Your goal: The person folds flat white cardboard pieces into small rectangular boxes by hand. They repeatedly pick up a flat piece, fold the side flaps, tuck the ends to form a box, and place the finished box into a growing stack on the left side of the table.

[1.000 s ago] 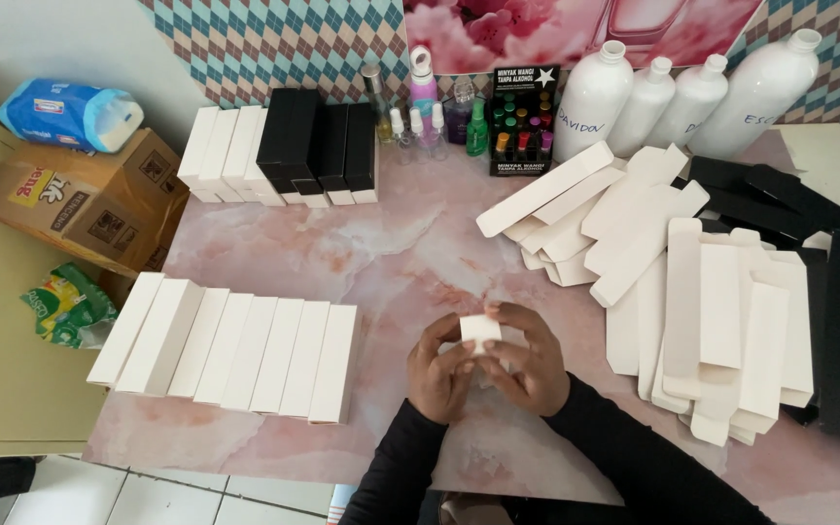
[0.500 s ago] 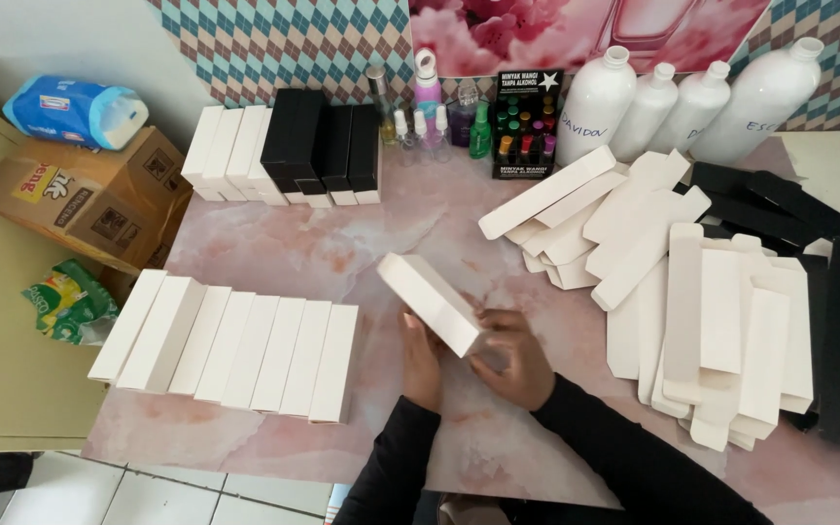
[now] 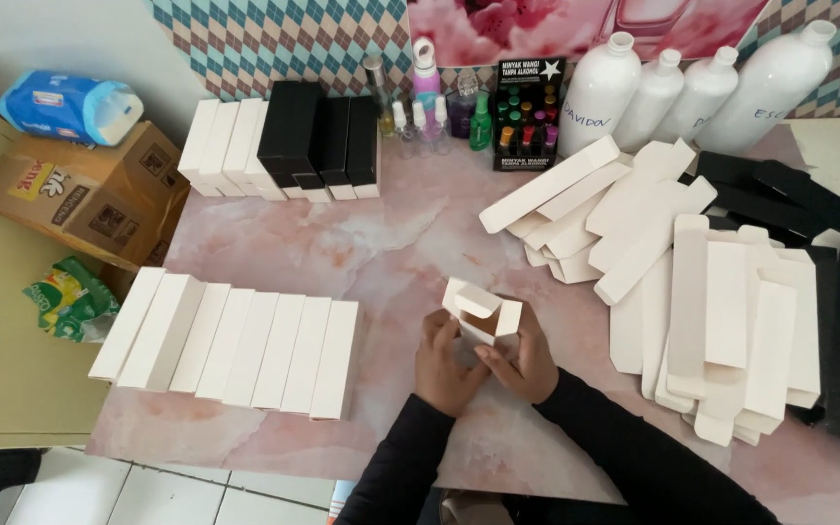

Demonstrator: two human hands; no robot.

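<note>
Since half a second ago, the white carton (image 3: 479,309) has swung from lying slantwise to standing on end between my hands, its top flaps open toward me. I see the pink marble table (image 3: 381,253) under everything, with a loose heap of flat white blanks (image 3: 702,292) to the right and a row of finished white boxes (image 3: 235,340) to the left. My left hand (image 3: 446,365) grips the carton's lower left side, fingers curled around it. My right hand (image 3: 527,362) pinches its right flap between thumb and fingers.
</note>
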